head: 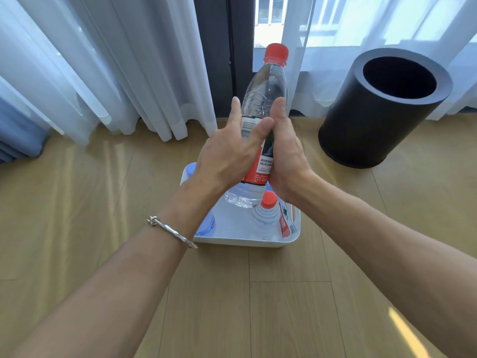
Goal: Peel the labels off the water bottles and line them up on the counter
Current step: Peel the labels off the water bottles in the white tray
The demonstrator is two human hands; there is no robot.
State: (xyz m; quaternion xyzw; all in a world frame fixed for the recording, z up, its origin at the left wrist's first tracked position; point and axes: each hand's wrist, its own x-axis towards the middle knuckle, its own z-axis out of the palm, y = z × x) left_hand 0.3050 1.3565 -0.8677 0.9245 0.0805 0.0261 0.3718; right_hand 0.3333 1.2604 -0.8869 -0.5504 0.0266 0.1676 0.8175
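Note:
A clear water bottle (265, 91) with a red cap and a red label is held up in the air over a white bin (247, 240). My right hand (285, 161) wraps its right side, thumb up along the bottle. My left hand (227, 153) lies on the label's left side, with its fingers pressed across the label. Inside the bin stands another red-capped bottle (267, 215) with a red label. A bottle with a blue label (207, 224) lies at the bin's left edge, mostly hidden by my left wrist.
The white bin rests on a wooden floor (77, 202). A black cylindrical waste bin (382, 107) stands open at the back right. White sheer curtains (116, 60) hang along the window behind. A silver bracelet (170, 231) circles my left wrist.

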